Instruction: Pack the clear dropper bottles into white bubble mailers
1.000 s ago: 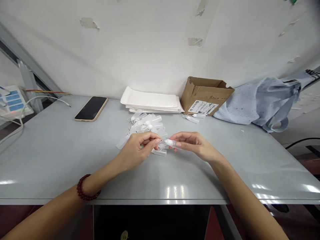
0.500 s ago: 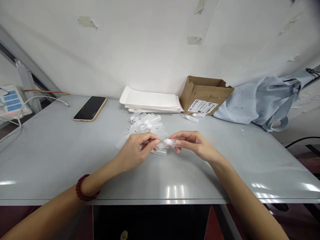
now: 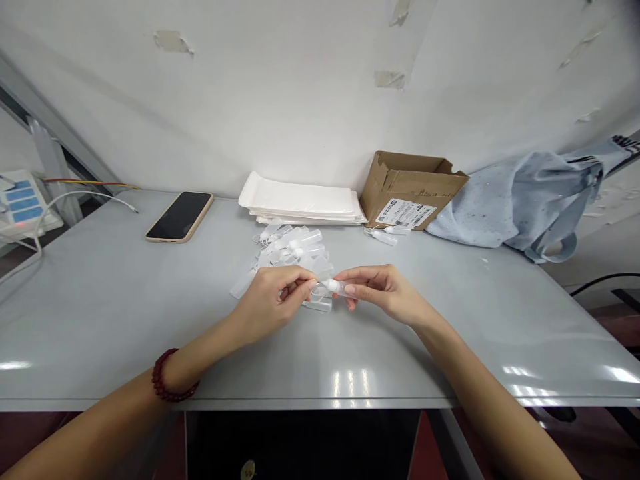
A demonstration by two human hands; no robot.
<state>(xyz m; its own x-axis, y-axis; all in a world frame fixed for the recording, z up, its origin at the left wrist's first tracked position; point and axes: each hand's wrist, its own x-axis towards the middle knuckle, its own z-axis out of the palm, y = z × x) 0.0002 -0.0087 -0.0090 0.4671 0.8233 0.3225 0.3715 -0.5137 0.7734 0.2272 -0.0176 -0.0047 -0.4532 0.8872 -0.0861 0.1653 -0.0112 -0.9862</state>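
Observation:
Between thumb and fingers, my right hand (image 3: 383, 290) grips a small clear plastic tube (image 3: 334, 286) with a white cap, its capped end pointing left. My left hand (image 3: 275, 297) is closed in a pinch on a thin white cord at that cap; the cord's end is hidden by the fingertips. Just behind both hands lies a loose pile of similar capped tubes (image 3: 297, 245) with thin cords. A few more such tubes (image 3: 384, 237) rest farther right, in front of the cardboard box.
White padded envelopes (image 3: 303, 199) are stacked at the wall, left of an open cardboard box (image 3: 411, 190). A light blue cloth bag (image 3: 510, 197) slumps at the right. A phone (image 3: 180, 217) lies at the left, with a white cable (image 3: 83, 193) and a power strip (image 3: 25, 207) beyond.
My right hand has shifted slightly left with the tube, bringing its cap closer to my left fingertips. The cord between them now bows into a loop. The left hand has barely moved.

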